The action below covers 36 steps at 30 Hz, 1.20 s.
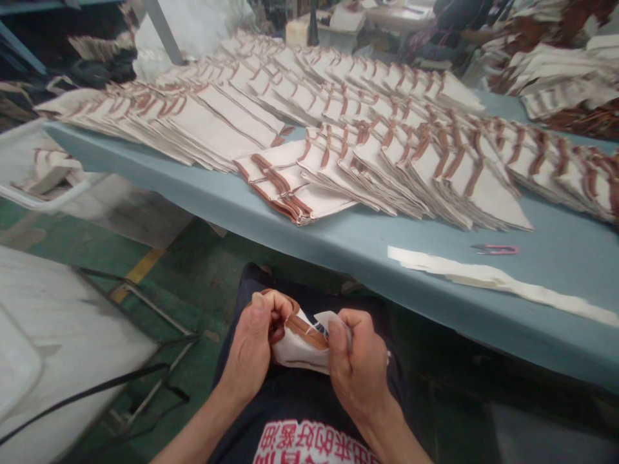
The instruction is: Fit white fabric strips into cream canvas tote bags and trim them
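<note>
Over my lap, a white fabric piece with brown trim (300, 350) is stretched between both hands. My left hand (256, 328) is closed, pinching its brown-edged side between thumb and fingers. On the other side my right hand (355, 351) is closed on the same piece, with a small white flap standing up by the thumb. Loose white threads show at the opening between the hands. The fingertips of my right hand are partly hidden behind the cloth.
A blue-covered table (338, 251) stands in front of me, bearing overlapping rows of white, brown-trimmed fabric pieces (333, 164). Pink-handled thread snips (503, 249) lie near a long white strip (483, 277). A white bin (39, 200) is at left. A person (459, 19) is at the back.
</note>
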### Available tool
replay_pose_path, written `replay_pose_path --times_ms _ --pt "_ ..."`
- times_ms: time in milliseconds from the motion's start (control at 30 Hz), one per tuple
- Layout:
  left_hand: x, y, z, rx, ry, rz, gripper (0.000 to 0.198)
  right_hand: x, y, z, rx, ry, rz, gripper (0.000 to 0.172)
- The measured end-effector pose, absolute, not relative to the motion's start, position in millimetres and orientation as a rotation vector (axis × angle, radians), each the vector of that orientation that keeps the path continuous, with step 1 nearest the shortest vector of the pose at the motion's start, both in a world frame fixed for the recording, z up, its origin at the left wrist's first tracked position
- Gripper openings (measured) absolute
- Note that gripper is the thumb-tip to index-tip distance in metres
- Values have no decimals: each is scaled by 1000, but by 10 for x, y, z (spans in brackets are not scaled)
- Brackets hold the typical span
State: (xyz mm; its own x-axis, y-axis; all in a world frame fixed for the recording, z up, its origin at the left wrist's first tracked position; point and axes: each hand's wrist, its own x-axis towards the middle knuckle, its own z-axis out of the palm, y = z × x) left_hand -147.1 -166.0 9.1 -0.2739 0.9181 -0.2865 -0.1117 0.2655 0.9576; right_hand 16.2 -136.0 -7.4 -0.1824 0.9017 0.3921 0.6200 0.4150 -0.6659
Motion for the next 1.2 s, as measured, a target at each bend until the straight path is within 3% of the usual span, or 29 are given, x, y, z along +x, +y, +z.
replay_pose_path --times_ms 233,500,667,733,867,1200 --pt "-1536 -1748 276 1223 1553 932 26 210 -1365 -102 -1314 -1912 472 31" --pt "-1568 -1651 284 1215 1420 990 32 357 -1298 62 -1325 -1745 661 29" --pt "-1563 -1597 281 1074 1283 984 39 454 -1427 569 -1306 -1389 1481 48" --pt "-1553 -1578 283 1019 1204 1009 40 437 -1412 663 -1292 -1444 1598 47" --pt "-1528 -1542 302 1028 1190 1074 39 343 -1275 568 -1363 -1740 1337 30" --pt "-1561 -1558 161 943 1136 1034 38 231 -1237 454 -1428 -1876 1141 27"
